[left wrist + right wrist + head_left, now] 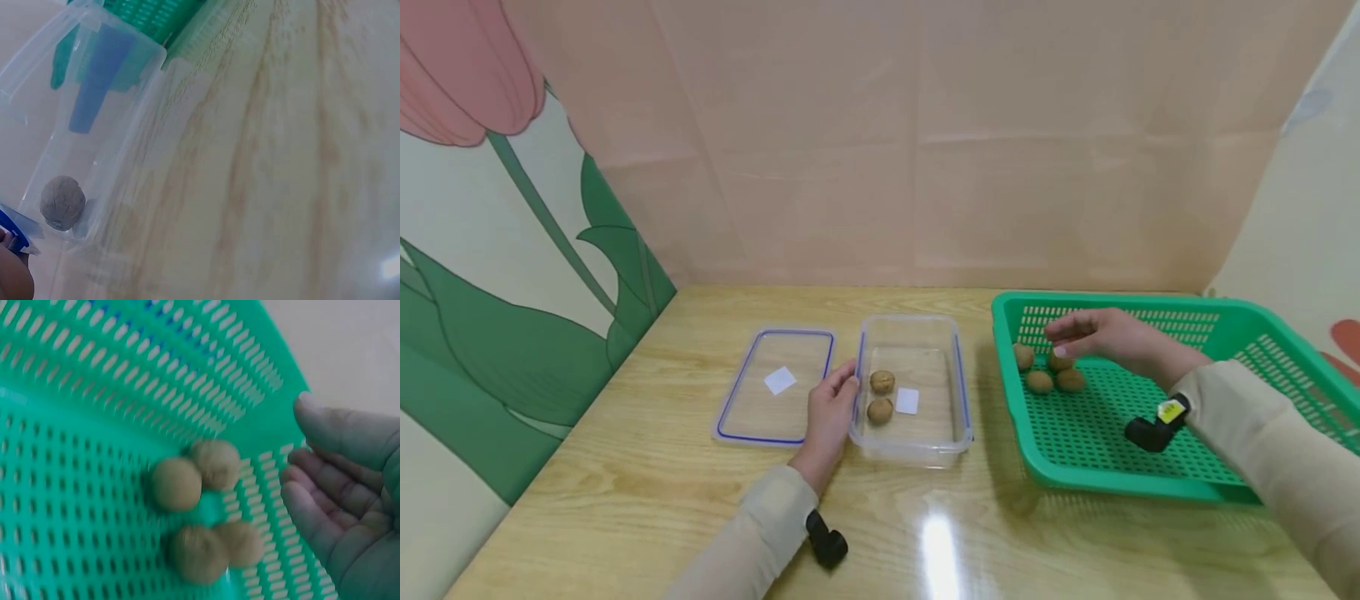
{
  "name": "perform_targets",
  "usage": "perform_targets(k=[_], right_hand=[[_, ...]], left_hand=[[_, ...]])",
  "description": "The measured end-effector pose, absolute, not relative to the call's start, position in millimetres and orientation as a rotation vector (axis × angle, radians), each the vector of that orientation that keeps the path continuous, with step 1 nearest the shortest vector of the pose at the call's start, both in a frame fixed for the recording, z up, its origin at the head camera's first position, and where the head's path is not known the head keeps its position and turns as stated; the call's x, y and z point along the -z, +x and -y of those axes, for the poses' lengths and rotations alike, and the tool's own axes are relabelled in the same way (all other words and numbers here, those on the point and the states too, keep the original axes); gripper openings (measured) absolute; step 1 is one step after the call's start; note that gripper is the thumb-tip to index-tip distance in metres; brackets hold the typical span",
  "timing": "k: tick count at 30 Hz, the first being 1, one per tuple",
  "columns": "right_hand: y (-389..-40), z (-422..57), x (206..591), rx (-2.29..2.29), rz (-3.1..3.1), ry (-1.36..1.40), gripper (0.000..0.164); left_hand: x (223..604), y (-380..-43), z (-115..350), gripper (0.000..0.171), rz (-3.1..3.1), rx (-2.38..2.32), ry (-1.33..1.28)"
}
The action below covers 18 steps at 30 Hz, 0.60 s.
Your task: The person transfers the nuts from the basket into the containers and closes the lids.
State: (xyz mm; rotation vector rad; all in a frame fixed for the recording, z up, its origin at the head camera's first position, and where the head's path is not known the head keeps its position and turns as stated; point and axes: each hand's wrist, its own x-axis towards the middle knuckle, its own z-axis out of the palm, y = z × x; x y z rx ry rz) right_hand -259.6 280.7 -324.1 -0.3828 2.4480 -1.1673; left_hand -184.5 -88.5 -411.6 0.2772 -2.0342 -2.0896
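Note:
My left hand (831, 414) grips the left wall of a clear plastic container (962, 417) at its rim. In the left wrist view, part of that hand (15, 275) shows at the container's blue edge. Two walnuts (882, 382) sit inside along the left side, beside a white square label (907, 401). My right hand (1101, 337) hovers inside a green basket (1120, 483), over several walnuts (1040, 382) in its left part. In the right wrist view, the right hand's fingers (319, 509) are loosely bent and hold nothing, apart from the walnuts (200, 555).
A clear lid (760, 417) with a blue seal and a white label lies flat left of the container. All stand on a wood-grain table (625, 467). A pinkish covering (917, 167) hangs behind, and a wall with a painted tulip (475, 75) rises at left.

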Motion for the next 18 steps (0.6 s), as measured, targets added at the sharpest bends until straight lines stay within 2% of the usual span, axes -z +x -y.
perform_targets(k=[18], right_hand=[[-269.6, -306.4, 365.3, 1.221, -2.367, -0.437, 0.054]], left_hand=[[412.2, -185.6, 88.9, 0.032, 2.049, 2.082, 0.302]])
